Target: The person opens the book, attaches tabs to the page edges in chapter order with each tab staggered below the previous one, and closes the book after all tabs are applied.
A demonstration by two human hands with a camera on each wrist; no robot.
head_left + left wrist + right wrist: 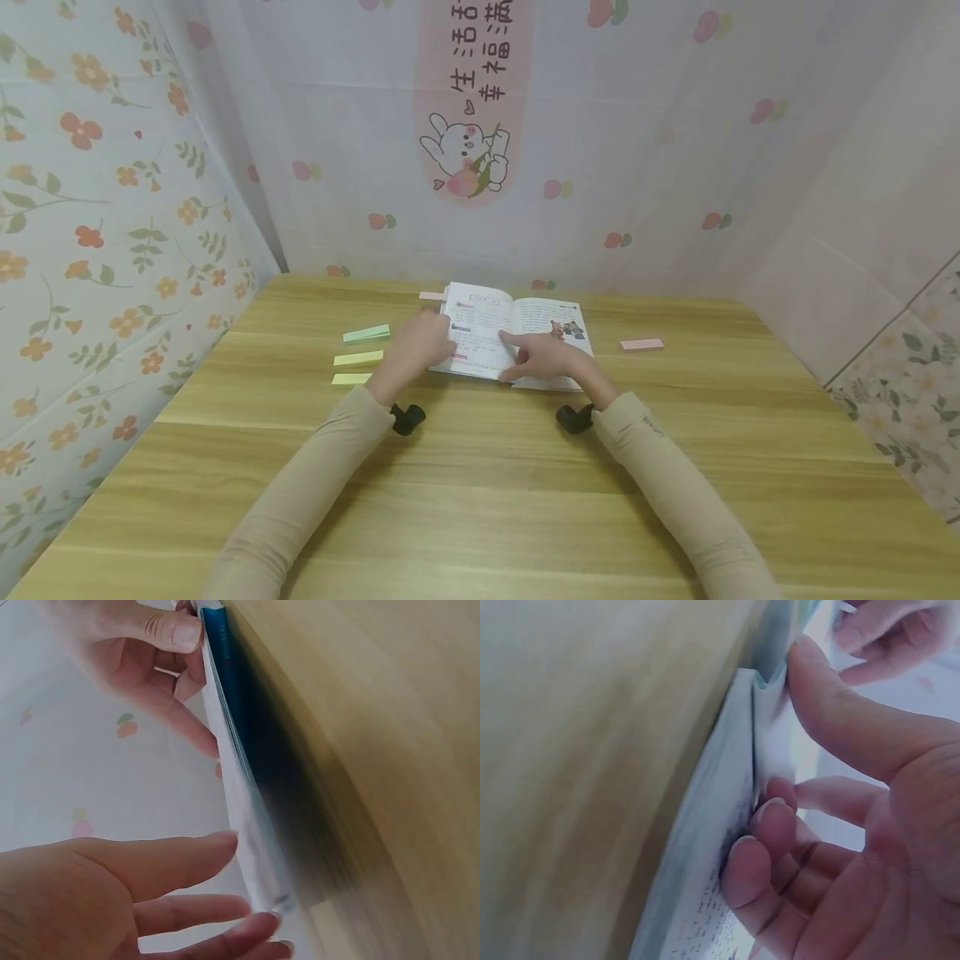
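The open book lies beneath both hands' fingers. The left hand, fingers loosely straight, touches its outer page edge; the right hand's fingers bend at the fold, pinching or not I can't tell. Seemingly, pages are being spread; next calls for steady pressure there. Yellow strips lie beside the left fingers.

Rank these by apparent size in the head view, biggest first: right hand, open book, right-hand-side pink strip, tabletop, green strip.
1. Tabletop
2. Open book
3. Right hand
4. Green strip and pink strip: too alike to rank.
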